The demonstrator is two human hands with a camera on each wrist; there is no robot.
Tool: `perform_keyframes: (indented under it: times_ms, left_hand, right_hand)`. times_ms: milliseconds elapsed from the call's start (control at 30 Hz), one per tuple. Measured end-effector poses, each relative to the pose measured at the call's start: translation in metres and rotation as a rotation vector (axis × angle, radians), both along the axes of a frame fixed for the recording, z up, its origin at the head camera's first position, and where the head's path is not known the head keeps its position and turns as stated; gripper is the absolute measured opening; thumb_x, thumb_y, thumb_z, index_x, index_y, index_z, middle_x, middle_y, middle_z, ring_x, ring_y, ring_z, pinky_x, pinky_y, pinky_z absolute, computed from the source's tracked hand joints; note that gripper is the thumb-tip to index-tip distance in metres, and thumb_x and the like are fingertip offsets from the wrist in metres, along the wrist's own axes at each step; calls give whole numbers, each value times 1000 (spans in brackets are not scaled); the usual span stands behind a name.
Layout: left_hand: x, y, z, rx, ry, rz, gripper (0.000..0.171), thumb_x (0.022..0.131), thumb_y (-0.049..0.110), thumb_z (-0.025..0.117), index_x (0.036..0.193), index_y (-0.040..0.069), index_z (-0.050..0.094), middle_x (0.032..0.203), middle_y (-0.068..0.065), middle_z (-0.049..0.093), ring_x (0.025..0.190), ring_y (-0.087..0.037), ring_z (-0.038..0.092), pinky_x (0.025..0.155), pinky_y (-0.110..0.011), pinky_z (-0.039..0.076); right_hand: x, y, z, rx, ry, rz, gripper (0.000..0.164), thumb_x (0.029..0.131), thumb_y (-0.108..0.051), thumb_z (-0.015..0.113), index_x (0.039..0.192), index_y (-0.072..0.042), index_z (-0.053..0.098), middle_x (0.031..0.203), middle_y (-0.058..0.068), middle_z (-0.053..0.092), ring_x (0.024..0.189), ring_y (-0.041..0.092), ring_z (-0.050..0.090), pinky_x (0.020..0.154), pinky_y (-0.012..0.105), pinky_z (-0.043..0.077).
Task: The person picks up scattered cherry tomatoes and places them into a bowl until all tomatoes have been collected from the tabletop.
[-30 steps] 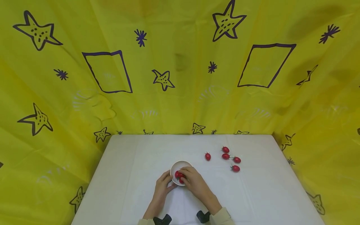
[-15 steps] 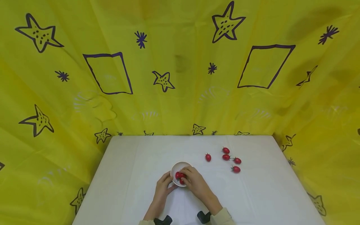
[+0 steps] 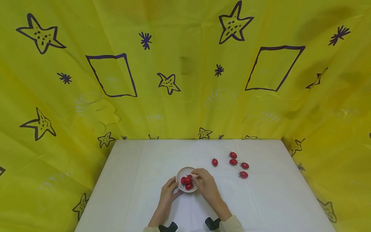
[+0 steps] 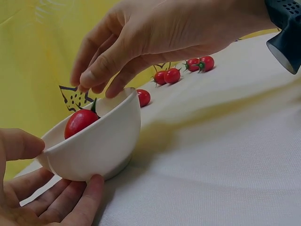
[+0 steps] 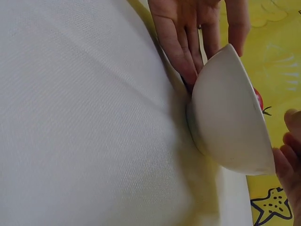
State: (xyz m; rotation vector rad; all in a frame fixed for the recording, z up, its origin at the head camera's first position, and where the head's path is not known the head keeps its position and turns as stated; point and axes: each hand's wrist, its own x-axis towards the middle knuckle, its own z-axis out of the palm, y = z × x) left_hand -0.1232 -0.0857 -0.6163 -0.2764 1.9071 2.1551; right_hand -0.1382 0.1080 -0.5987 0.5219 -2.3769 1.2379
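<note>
A small white bowl (image 3: 181,171) stands near the middle of the white table, with several red cherry tomatoes (image 3: 187,181) inside. My left hand (image 3: 167,195) holds it from the left; in the left wrist view the thumb is at the rim and the fingers lie against the lower wall. Over the bowl's right rim is my right hand (image 3: 207,187), its fingers loosely bent with nothing seen between them. In that same view one green-stemmed cherry tomato (image 4: 81,123) shows above the near rim. The bowl's wall (image 5: 225,113) hides most of the contents in the right wrist view.
Beyond the bowl to the right, one cherry tomato (image 3: 214,162) lies alone. Farther right is a loose group of others, including a cherry tomato (image 3: 243,174) nearest the front. A yellow curtain (image 3: 185,106) with dark star drawings borders the table (image 3: 139,167) at the back and sides.
My right hand has drawn back to the right from inside the bowl, uncovering the tomatoes and leaving them there. My left hand keeps its hold on the bowl.
</note>
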Motion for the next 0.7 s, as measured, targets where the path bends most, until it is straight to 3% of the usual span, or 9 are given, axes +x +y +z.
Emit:
perform_keyframes:
  times_ms: [167, 567, 700]
  left_hand:
    - [0, 1, 0, -1, -15, 6, 53, 108, 23, 51, 152, -5, 44, 158, -33, 43, 143, -47, 49, 105, -47, 62]
    - [0, 1, 3, 26, -7, 13, 53, 108, 21, 51, 152, -8, 44, 158, -35, 40, 144, -48, 48, 107, -49, 61]
    - [0, 2, 2, 17, -23, 7, 54, 108, 23, 51, 153, -6, 43, 160, -33, 40, 146, -49, 45, 107, -48, 61]
  right_hand:
    - [-3, 4, -1, -35, 53, -102, 30, 84, 4, 82, 111, -4, 73, 110, 8, 74, 99, 23, 70, 79, 30, 68]
    - [-17, 16, -9, -153, 64, -301, 38, 86, 5, 80, 123, 0, 71, 117, 15, 74, 103, 31, 72, 87, 44, 67]
    - [-21, 23, -13, -184, 10, -377, 42, 90, 0, 79, 130, 0, 68, 124, 17, 72, 111, 31, 71, 96, 43, 63]
